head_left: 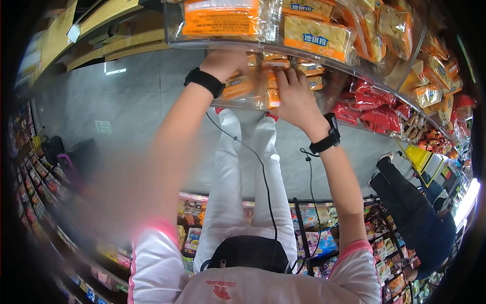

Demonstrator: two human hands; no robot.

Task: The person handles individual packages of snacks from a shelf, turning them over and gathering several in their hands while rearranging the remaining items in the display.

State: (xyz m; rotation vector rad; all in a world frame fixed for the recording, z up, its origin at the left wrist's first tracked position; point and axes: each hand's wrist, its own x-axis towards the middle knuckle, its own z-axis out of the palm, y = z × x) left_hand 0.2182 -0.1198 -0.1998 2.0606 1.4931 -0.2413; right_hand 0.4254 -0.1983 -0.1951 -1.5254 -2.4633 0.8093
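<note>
My left hand [226,63] reaches into a clear lower bin [243,104]; its fingers are blurred and partly hidden below the upper shelf's edge. Orange-and-clear wrapped sachima packs [237,90] lie right beside it. In the same bin, my right hand [296,99] has its fingers bent over a wrapped sachima [272,97], closed against it. More small packs [311,69] sit in rows behind the fingers. Both wrists wear black straps.
Above, an upper clear bin holds larger sachima packs [316,38]. Red packets [377,109] fill a bin to the right. Wooden shelving [101,23] stands at upper left. A person in dark clothes [417,218] is at the right, near a yellow basket [425,161]. Black cables [263,172] hang before me.
</note>
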